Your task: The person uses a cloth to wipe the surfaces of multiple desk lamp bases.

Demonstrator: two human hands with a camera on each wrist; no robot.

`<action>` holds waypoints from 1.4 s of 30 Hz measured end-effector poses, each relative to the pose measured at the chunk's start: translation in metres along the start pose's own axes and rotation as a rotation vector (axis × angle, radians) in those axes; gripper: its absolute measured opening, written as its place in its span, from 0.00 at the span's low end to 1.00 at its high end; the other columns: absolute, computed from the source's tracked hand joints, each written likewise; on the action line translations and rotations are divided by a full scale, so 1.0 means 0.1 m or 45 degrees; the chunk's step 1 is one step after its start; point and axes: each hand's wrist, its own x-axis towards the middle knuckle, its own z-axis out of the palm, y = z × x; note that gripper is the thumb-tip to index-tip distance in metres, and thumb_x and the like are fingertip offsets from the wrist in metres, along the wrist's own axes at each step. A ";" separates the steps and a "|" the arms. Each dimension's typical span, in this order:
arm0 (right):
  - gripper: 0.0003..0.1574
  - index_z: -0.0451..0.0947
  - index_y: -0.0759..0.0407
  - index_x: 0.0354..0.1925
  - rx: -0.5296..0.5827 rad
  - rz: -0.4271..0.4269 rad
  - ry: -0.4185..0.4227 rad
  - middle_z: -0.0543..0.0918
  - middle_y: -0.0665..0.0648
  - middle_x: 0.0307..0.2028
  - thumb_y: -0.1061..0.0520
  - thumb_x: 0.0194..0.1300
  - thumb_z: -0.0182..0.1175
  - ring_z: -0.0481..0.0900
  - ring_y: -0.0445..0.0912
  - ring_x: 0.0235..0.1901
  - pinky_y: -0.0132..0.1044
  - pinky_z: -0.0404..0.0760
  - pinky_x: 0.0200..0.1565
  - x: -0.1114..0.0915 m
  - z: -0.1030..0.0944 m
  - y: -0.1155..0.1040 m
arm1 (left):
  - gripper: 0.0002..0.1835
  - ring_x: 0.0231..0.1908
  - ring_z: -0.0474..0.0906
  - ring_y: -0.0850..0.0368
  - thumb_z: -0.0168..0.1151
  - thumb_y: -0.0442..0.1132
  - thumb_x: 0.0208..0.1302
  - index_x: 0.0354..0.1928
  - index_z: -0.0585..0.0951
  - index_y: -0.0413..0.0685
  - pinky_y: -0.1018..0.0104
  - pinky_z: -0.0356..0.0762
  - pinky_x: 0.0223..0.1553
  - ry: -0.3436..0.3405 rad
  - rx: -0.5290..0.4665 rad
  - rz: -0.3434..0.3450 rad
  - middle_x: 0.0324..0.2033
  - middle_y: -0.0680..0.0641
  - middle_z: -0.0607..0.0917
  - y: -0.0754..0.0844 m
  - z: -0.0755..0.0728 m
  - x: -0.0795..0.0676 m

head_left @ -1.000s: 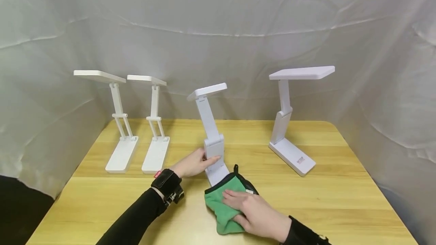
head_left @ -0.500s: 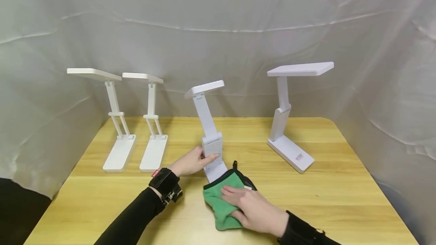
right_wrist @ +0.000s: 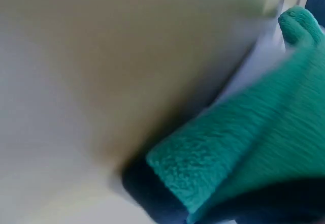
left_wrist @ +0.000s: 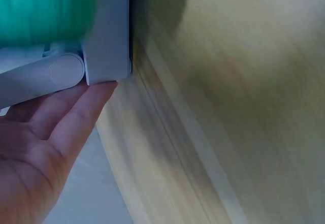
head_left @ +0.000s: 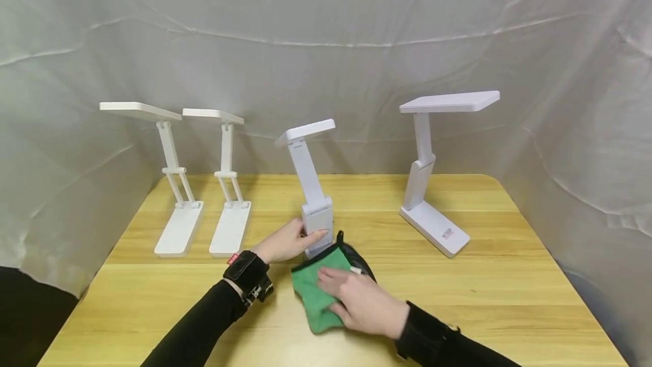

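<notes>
A white folding desk lamp (head_left: 308, 177) stands mid-table, its head raised. My left hand (head_left: 285, 242) grips its lower arm, the thumb across the front. In the left wrist view, the fingers (left_wrist: 84, 115) reach behind the hinge and the edge of the lamp's base (left_wrist: 109, 36). My right hand (head_left: 361, 302) holds a green cloth (head_left: 308, 293) with black edging and a loop over the lamp's base. The cloth hides most of that base. Seen from the right wrist, the folded fleecy cloth (right_wrist: 244, 132) lies along the base's side, and the right fingers are hidden.
Two white lamps, one at far left (head_left: 179, 231) and one beside it (head_left: 231, 231), stand raised on the wooden table (head_left: 484, 310). Another lamp (head_left: 433, 225) stands at right, its head spreading over the back edge. A pale curtain (head_left: 356, 72) hangs behind.
The right hand and cloth have slid up and left along the base, toward the left hand. The left hand keeps its grip. The whole view has shifted slightly.
</notes>
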 end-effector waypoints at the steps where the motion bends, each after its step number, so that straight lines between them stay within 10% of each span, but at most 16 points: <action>1: 0.29 0.70 0.59 0.62 0.040 -0.016 -0.007 0.72 0.60 0.62 0.53 0.65 0.58 0.66 0.50 0.64 0.48 0.72 0.58 -0.08 0.00 -0.01 | 0.25 0.45 0.79 0.55 0.53 0.54 0.68 0.58 0.72 0.45 0.61 0.79 0.46 -0.003 0.004 -0.002 0.48 0.44 0.82 0.00 0.00 0.00; 6: 0.27 0.72 0.59 0.61 0.149 0.083 0.016 0.73 0.59 0.61 0.52 0.66 0.58 0.68 0.49 0.62 0.50 0.75 0.55 -0.33 -0.06 0.09 | 0.25 0.44 0.80 0.56 0.52 0.55 0.68 0.58 0.73 0.45 0.63 0.80 0.43 -0.019 0.010 -0.006 0.47 0.45 0.83 0.01 0.01 0.01; 16: 0.31 0.70 0.63 0.62 0.006 0.145 0.050 0.72 0.64 0.61 0.48 0.66 0.57 0.67 0.54 0.62 0.50 0.73 0.57 0.06 -0.02 0.14 | 0.26 0.49 0.78 0.53 0.53 0.54 0.68 0.59 0.72 0.44 0.58 0.78 0.50 -0.011 0.012 -0.016 0.50 0.43 0.82 0.01 0.01 0.02; 25: 0.27 0.72 0.59 0.61 0.212 0.118 0.011 0.72 0.58 0.61 0.54 0.64 0.59 0.67 0.49 0.63 0.51 0.74 0.56 -0.36 -0.04 0.10 | 0.25 0.46 0.79 0.54 0.52 0.54 0.68 0.58 0.72 0.44 0.62 0.80 0.45 -0.006 -0.008 -0.021 0.48 0.43 0.82 0.00 0.01 -0.01; 35: 0.32 0.70 0.62 0.62 -0.046 0.181 0.000 0.71 0.65 0.62 0.47 0.66 0.57 0.68 0.54 0.62 0.50 0.75 0.55 0.14 -0.06 0.06 | 0.26 0.47 0.79 0.52 0.52 0.55 0.68 0.59 0.72 0.44 0.57 0.79 0.48 0.013 0.005 -0.016 0.49 0.42 0.82 0.00 -0.01 0.00; 42: 0.32 0.71 0.62 0.61 0.015 0.073 0.032 0.71 0.61 0.62 0.49 0.63 0.61 0.66 0.52 0.63 0.50 0.74 0.56 -0.26 -0.02 -0.07 | 0.23 0.44 0.80 0.54 0.53 0.53 0.68 0.57 0.73 0.44 0.62 0.80 0.42 0.020 -0.005 -0.002 0.46 0.44 0.83 0.01 0.00 -0.01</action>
